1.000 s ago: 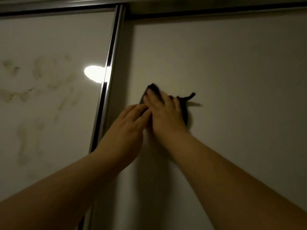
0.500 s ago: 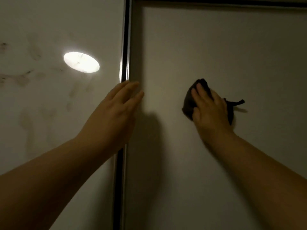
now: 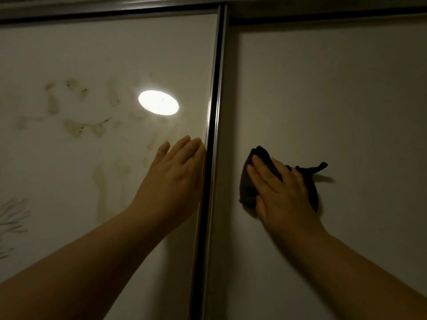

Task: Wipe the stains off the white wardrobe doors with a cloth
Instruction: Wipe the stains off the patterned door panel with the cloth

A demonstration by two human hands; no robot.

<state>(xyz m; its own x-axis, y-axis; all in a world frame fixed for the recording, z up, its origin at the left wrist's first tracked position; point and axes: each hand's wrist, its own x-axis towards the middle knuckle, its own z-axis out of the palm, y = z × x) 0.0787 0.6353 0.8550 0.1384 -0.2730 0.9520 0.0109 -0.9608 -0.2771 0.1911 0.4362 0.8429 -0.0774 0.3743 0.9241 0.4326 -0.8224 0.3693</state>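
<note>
2 white wardrobe doors w/ 1 metal frame strip [image 3: 213,112] btw them. 1 dark cloth [image 3: 248,188] on right door [image 3: 335,88]; right hand [image 3: 284,195] presses it flat, fingers straight, slightly spread. Left hand [image 3: 175,179] flat, fingers together, on left door [image 3: 92,54] just beside the strip. Several brownish stains [image 3: 76,128] & 1 bright light reflection [image 3: 158,102] on left door.

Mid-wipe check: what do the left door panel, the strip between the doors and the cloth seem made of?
Left door panel: glossy, perhaps lacquered board or glass; it shows a sharp lamp reflection. Frame strip: looks like metal, from its bright sheen line. Cloth: dark soft fabric, crumpled, with a loose tail.
</note>
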